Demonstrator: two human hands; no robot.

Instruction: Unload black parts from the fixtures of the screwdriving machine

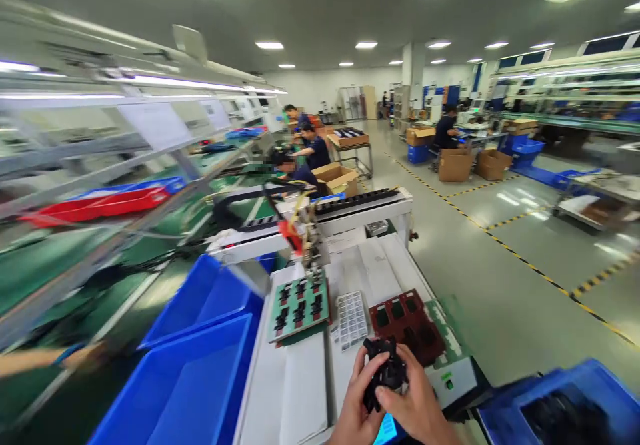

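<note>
Both my hands meet at the bottom centre over a white machine table (300, 378). My left hand (356, 398) and my right hand (417, 402) together grip a small black plastic part (384, 370). Just beyond it lies a dark red fixture tray (407, 322) with several pockets. Left of that sit a small clear tray of tiny pieces (351, 318) and a green fixture plate (299, 308) carrying black parts, under the head of an automatic machine (307, 235).
Blue bins (185, 385) stand at my left, another blue bin (565, 405) with black parts at the lower right. A long workbench with shelves and a red tray (95, 205) runs along the left. Other people work farther back among cardboard boxes (455, 164). Yellow-black floor tape marks the aisle.
</note>
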